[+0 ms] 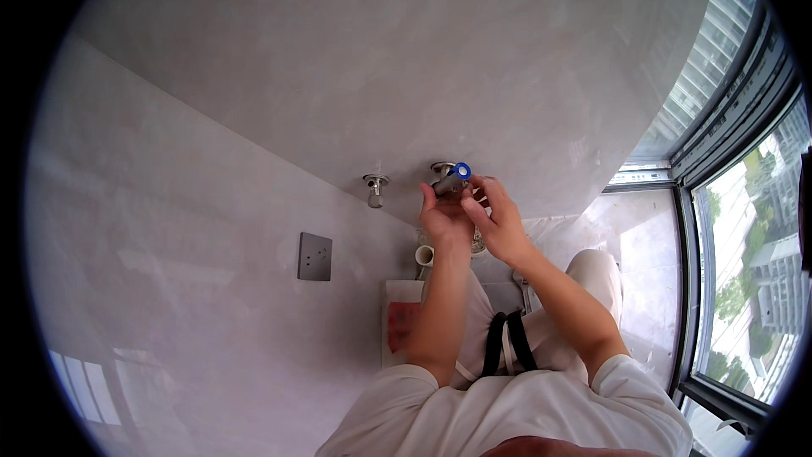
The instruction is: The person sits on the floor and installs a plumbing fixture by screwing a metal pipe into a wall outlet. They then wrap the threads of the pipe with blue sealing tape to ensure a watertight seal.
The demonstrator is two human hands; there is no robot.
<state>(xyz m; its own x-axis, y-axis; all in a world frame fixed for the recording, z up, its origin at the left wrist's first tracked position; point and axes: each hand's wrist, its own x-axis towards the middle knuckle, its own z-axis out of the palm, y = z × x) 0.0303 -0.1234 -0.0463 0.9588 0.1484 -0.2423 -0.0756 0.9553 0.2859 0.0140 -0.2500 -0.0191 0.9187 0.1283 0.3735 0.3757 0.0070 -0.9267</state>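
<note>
Two metal angle valves stick out of a pale marbled wall. The right valve [447, 179] has a blue knob [462, 171]. My left hand [444, 218] is closed around the body of this valve from below. My right hand [499, 218] is beside it, with fingertips touching the valve just under the blue knob. The left valve [375, 189] stands alone, a short way to the left, untouched.
A grey switch plate [314, 256] sits on the left wall. Below my hands are a white pipe end [425, 255], a round floor drain partly hidden, and a white box with a red label [401, 324]. A large window [744, 228] fills the right side.
</note>
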